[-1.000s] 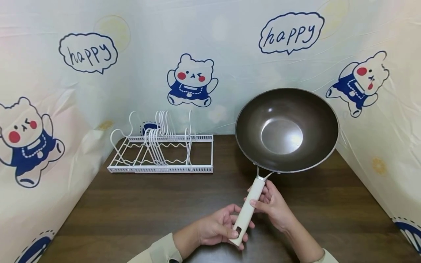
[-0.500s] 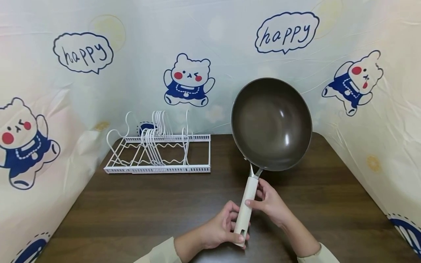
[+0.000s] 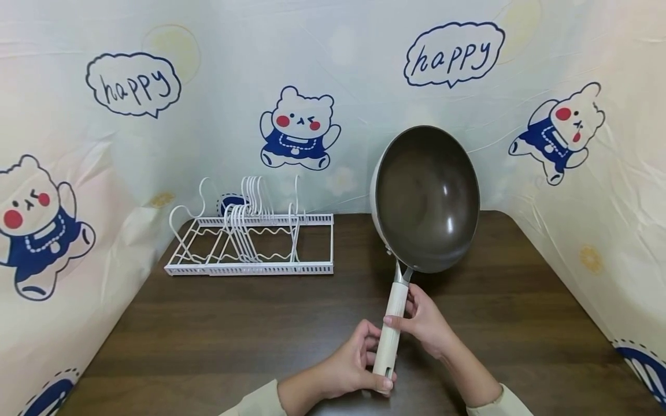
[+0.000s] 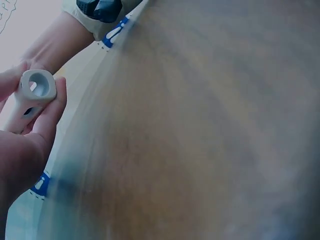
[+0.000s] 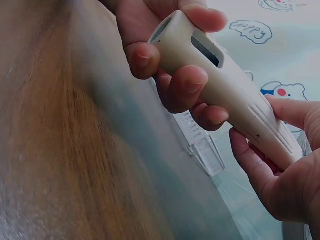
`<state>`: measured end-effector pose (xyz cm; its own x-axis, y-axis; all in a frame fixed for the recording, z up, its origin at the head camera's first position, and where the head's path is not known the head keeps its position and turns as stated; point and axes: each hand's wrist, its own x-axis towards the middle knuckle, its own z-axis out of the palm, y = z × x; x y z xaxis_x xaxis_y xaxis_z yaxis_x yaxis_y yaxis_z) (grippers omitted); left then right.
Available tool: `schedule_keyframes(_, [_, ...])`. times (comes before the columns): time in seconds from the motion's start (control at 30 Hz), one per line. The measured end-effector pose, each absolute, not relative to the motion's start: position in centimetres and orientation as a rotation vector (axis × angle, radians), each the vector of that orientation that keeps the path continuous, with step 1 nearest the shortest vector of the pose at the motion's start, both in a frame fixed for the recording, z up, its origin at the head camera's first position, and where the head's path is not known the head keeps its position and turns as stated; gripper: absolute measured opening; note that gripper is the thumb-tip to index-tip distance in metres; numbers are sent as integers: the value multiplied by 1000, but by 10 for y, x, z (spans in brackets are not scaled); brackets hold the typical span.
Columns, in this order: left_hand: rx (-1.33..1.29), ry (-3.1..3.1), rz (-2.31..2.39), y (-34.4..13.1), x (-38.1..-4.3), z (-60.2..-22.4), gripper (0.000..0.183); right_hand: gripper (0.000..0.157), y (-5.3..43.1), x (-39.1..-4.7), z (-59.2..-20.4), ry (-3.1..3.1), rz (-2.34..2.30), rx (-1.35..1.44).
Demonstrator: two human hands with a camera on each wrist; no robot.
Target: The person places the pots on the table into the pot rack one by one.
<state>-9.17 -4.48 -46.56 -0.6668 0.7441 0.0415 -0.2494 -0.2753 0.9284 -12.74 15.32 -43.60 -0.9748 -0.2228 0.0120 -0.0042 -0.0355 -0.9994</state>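
A deep wok (image 3: 426,202) with a dark brown inside and a pale outer wall is held up over the right side of the table, tilted so its bowl faces right and toward me. My left hand (image 3: 351,364) grips the lower end of its cream handle (image 3: 390,335), near the hanging slot. Higher up, close to the metal neck, my right hand (image 3: 429,323) pinches the same handle between thumb and fingers. In the right wrist view, fingers of both hands wrap around the handle (image 5: 215,80). The left wrist view shows the handle's hollow end (image 4: 42,85).
A white wire rack (image 3: 255,268) with several upright loops lies on the back left of the dark wooden table (image 3: 234,323). A cloth backdrop (image 3: 364,58) printed with bears and "happy" bubbles encloses the back and both sides.
The wok has turned about its handle, so its opening looks narrower and the pale outer wall shows on the left. It also shifted slightly left; both hands kept their hold.
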Motion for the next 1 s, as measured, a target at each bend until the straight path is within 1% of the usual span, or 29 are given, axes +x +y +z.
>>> schedule_keyframes(0.07, [642,1341,1988,-44,-91,-466,68,72,154,-127,-437,2053,-2149,-251])
schedule_keyframes(0.1, [647,1344,1987,-44,-91,-466,74,72,154,-127,-437,2046,-2153,-256])
schedule_keyframes(0.23, [689,1328,1971,-43,-92,-466,104,68,155,-127,-436,2051,-2147,-292])
schedule_keyframes(0.3, [710,1310,1963,-43,-93,-466,113,67,155,-127,-435,2062,-2134,-309])
schedule_keyframes(0.77, [755,1184,1951,-54,-94,-468,120,70,147,-129,-432,2166,-1991,-350])
schedule_keyframes(1.0, [766,1281,1956,-59,-92,-467,120,52,141,-134,-426,2383,-1831,-325])
